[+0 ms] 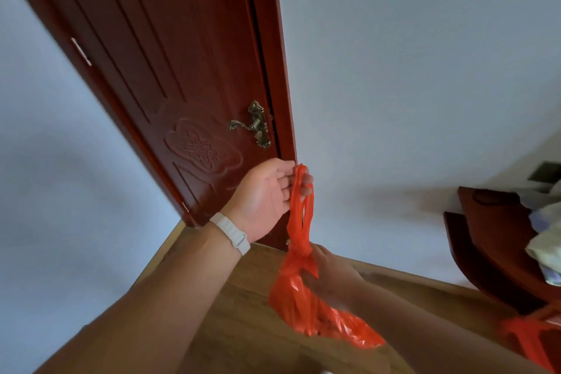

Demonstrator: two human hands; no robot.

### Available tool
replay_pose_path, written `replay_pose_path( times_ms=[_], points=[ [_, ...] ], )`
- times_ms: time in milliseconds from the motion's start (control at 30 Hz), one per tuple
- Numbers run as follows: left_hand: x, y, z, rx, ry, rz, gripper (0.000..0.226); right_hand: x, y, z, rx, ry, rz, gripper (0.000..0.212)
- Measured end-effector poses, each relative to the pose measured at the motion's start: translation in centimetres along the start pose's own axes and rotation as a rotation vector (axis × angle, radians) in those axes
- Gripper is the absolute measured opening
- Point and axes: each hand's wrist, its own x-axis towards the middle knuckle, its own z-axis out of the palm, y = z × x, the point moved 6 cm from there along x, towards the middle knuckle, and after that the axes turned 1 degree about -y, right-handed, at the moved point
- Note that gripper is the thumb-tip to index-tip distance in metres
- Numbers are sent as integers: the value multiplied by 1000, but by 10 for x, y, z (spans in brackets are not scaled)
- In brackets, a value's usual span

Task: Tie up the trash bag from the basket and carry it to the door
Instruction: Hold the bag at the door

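Note:
The red plastic trash bag [303, 307] hangs in front of me, knotted at its neck, with its two handle loops pulled up. My left hand [267, 194], palm up with a white band on the wrist, has its fingers hooked through those loops. My right hand [331, 270] sits lower, closed around the bag just under the knot and partly hidden by the plastic. The dark red wooden door [182, 70] stands shut straight ahead, its brass handle [255, 126] just above my left hand.
Dark red wooden furniture [498, 252] stands against the wall on the right, with cloth items [543, 240] on it. Another piece of red plastic [528, 334] shows at the bottom right edge. White walls flank the door, and a wooden floor [243, 328] lies below.

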Motion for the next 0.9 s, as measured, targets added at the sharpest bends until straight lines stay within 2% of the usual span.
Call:
replay_pose_path(
  times_ms=[100,267,433,533,767,900],
  points=[
    [42,2,-6,23,-29,-47,37,34,13,-8,52,-4,59,59],
    [97,3,-21,25,-73,-110,33,79,29,-17,104,19,135,53],
    [143,8,-31,4,-132,-167,48,117,40,-23,197,32,216,54],
    [168,5,-37,-57,-178,-203,49,138,50,-24,267,55,286,47],
    [222,-11,-58,-114,-276,-339,32,180,64,-25,301,106,465,40],
    [251,-34,-81,-140,-318,-434,30,209,77,-5,324,97,562,33]
  ],
)
